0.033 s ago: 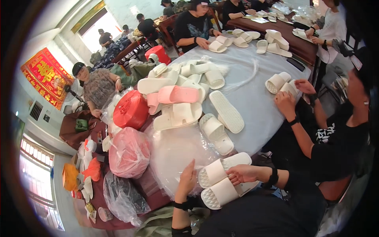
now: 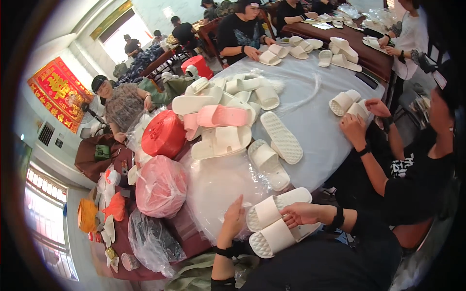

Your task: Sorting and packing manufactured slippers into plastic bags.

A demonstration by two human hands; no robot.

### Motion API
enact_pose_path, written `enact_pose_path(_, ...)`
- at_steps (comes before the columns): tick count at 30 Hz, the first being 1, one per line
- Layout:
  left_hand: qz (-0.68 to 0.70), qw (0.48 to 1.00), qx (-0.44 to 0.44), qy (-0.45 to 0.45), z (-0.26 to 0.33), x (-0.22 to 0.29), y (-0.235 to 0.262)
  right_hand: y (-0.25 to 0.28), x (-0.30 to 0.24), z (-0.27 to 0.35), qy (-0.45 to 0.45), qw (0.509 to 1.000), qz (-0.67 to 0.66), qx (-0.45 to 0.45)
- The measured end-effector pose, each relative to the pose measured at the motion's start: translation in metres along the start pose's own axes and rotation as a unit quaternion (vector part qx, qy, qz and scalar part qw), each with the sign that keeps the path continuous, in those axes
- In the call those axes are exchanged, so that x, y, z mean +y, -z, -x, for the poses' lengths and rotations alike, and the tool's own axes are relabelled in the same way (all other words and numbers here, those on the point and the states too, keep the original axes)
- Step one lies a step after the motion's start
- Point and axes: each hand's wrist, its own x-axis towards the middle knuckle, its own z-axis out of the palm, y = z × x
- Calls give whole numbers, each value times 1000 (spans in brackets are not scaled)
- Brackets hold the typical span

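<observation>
A pair of white open-toed slippers (image 2: 279, 238) lies side by side close in front of my body, toes pointing left. My right hand (image 2: 302, 213) reaches in from the right, its fingers curled at the straps where the two slippers meet. My left hand (image 2: 234, 217) is raised just left of the pair, fingers stretched out, holding nothing. Beyond the pair, another white slipper (image 2: 268, 164) lies sole down beside one turned sole up (image 2: 281, 137). A heap of white slippers (image 2: 221, 143) stands farther back, with a pink slipper (image 2: 223, 116) on top.
Left of the heap sit a red roll (image 2: 162, 133), a pink plastic-wrapped bundle (image 2: 161, 186) and a clear bag with dark contents (image 2: 153, 237). Clear plastic film (image 2: 218, 182) covers the near table. A co-worker's hands (image 2: 357, 123) handle slippers at right; another person (image 2: 245, 34) works opposite.
</observation>
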Motion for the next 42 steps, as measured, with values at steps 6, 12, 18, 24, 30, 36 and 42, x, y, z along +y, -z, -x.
enact_pose_path(6,-101,992,-71,-39,0,4,-15,0,6,-6,25,997,-43,63)
enact_pose_path(12,-202,978,-44,8,12,33,-18,9,5,2,117,983,-99,97)
enact_pose_path(18,-260,965,-19,11,17,56,-19,16,7,2,203,963,-175,30)
enact_pose_path(24,-269,963,28,2,16,70,-31,-2,9,-1,208,955,-210,-30)
enact_pose_path(30,-266,963,38,11,19,88,-40,-8,2,-24,173,954,-189,-154)
enact_pose_path(36,-127,992,-15,-22,30,115,-29,14,15,-84,169,949,-173,-201)
enact_pose_path(42,-31,994,-28,-105,45,113,-18,-38,-19,-89,197,963,-123,-135)
